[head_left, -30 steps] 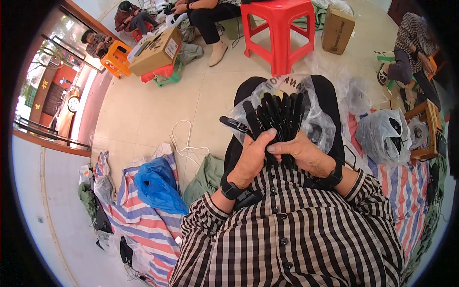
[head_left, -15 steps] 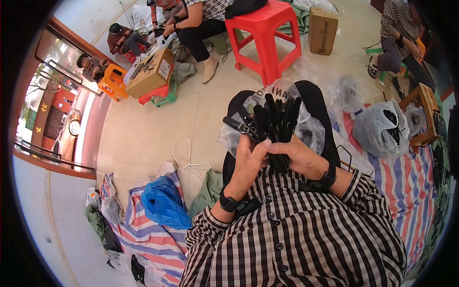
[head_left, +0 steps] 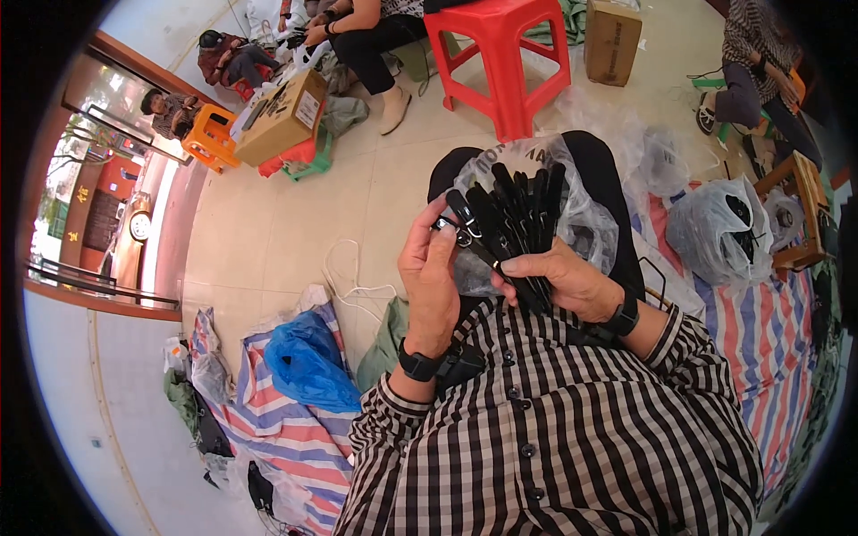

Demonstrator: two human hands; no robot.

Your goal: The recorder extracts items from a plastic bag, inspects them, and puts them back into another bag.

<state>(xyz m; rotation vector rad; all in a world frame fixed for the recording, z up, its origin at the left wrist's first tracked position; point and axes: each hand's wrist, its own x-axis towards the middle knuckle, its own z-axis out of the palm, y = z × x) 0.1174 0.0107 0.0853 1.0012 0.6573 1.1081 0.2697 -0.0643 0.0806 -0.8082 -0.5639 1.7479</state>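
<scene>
Right hand: the right hand is closed around the lower part of the bundle of black straps, its thumb laid across the front and the fingers curled behind.
Left hand: the left hand is partly open, thumb and forefinger brought together on a metal-fitted strap end at the bundle's left edge; how firmly it is pinched cannot be told.
Black straps: they are above the lap, between the two hands, fanned out at the far end and gathered together at the near end; small shiny fittings show among them, too crowded to count.
Lap: a clear plastic bag with dark print lies over the dark trousers, behind and beneath the straps.
Wrists: a black wristband sits on each, just beyond the checked shirt cuffs.
Left floor: a blue plastic bag rests on a striped sheet, with a green cloth just beside it and a loose white cord on the tiles.
Right floor: a filled translucent bag stands near a wooden frame.
Ahead: a red stool stands beyond the knees, with an upright cardboard box to its right.
Co-workers: several people sit farther off, one of them at the far right.
</scene>
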